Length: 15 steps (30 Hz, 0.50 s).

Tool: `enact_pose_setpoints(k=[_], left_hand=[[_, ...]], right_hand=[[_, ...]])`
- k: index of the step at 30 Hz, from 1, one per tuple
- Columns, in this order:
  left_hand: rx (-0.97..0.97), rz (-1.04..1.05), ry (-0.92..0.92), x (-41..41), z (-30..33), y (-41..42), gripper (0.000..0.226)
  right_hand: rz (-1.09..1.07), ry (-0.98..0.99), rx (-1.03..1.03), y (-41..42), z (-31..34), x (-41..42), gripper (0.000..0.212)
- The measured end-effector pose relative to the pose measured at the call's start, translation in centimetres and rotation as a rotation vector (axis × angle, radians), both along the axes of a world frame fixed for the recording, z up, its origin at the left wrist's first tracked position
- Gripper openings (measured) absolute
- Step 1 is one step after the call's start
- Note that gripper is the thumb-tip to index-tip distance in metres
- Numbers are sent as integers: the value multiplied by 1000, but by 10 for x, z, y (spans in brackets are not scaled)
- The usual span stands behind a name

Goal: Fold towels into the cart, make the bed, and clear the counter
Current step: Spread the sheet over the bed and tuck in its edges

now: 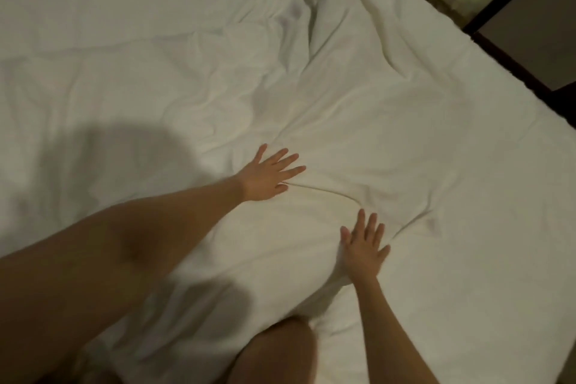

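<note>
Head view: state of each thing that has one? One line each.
left hand: open, fingers spread, flat on the sheet
right hand: open, fingers straight, pressing the sheet
white bed sheet: spread over the bed, wrinkled, bunched into folds at the far side
bed edge: sheet reaches it, dark frame beyond

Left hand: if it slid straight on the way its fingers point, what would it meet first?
The left hand lies flat on the white sheet, fingers pointing right. First comes the raised crease by its fingertips, then only more wrinkled sheet, as far as visible.

A white sheet (pixel 374 134) covers the bed (creased toward the far side); smoother nearer.
</note>
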<state>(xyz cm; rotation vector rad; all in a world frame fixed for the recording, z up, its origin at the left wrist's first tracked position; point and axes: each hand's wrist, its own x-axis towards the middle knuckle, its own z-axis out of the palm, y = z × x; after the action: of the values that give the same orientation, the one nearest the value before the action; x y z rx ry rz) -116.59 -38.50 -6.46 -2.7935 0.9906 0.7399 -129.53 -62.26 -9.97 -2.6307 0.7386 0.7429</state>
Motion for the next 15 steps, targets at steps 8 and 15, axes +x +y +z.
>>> enact_pose_setpoints(k=[8,15], left_hand=[[-159,-91,63,-1,1,51,52],[-325,15,138,25,69,65,36]], right_hand=[[-115,-130,21,49,50,12,59],[-104,-296,52,130,120,23,53]])
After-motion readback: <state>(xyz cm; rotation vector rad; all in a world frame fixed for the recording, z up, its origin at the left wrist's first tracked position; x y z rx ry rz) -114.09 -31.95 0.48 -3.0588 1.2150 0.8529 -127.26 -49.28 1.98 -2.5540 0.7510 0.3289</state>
